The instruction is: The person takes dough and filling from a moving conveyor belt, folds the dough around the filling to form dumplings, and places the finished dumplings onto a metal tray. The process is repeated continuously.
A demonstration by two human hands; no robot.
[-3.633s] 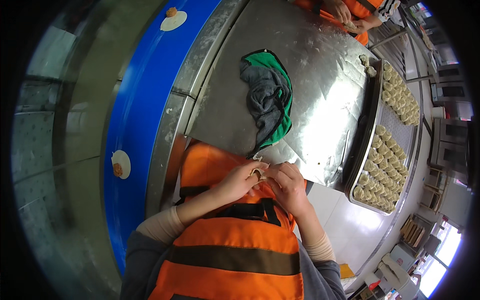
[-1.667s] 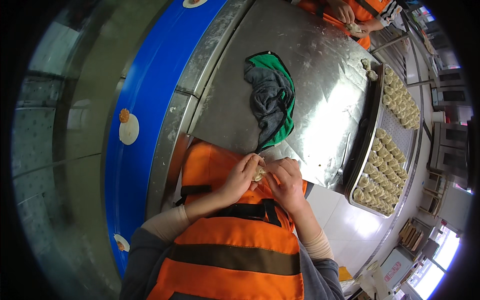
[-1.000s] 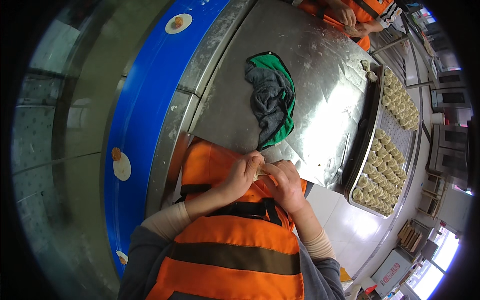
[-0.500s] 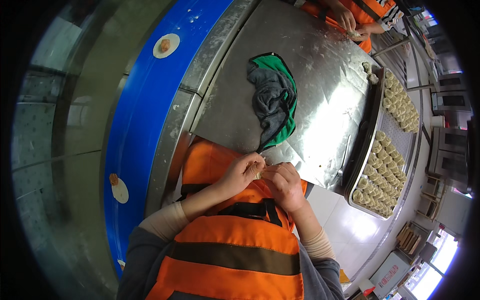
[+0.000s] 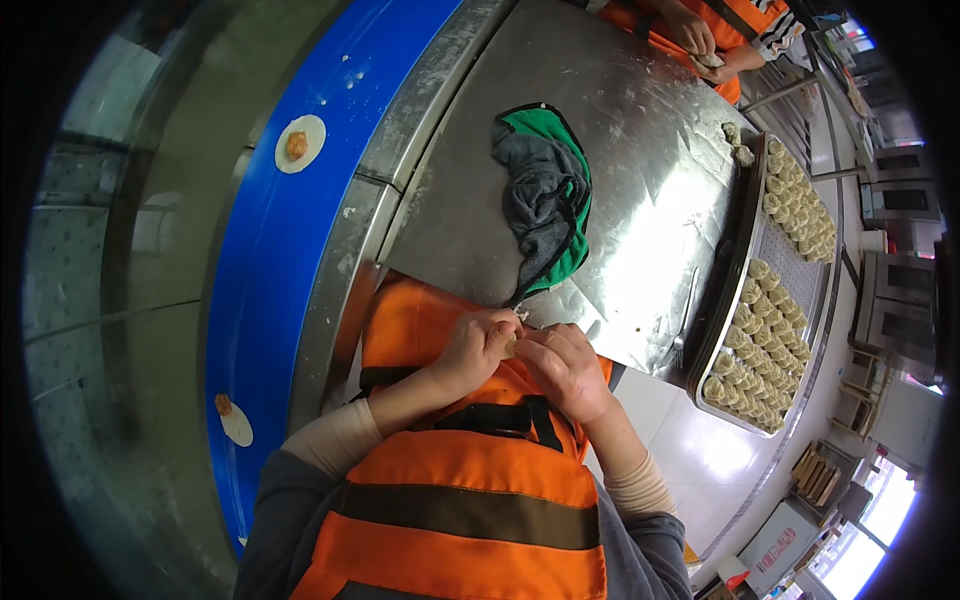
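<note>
My left hand [image 5: 474,352] and my right hand [image 5: 566,372] meet in front of my orange vest, near the edge of the steel table [image 5: 455,200]. Both are closed, with thumbs and fingers pinched together around a small pale dumpling [image 5: 513,345]. Most of the dumpling is hidden by the fingers. Just beyond the fingertips lies a crumpled grey and green cloth [image 5: 545,200] with a dark border, its tail pointing toward my hands.
On the left, a blue conveyor belt [image 5: 262,290] carries a round wrapper with filling [image 5: 297,145] and another wrapper [image 5: 237,426] with filling at its edge. A tray [image 5: 700,385] of dumplings stands at right. A co-worker's hands [image 5: 706,50] hold a dumpling at the far end.
The wrappers on the blue belt have moved toward me. My fingers have shifted slightly and cover more of the dumpling. The co-worker's hands have moved a little.
</note>
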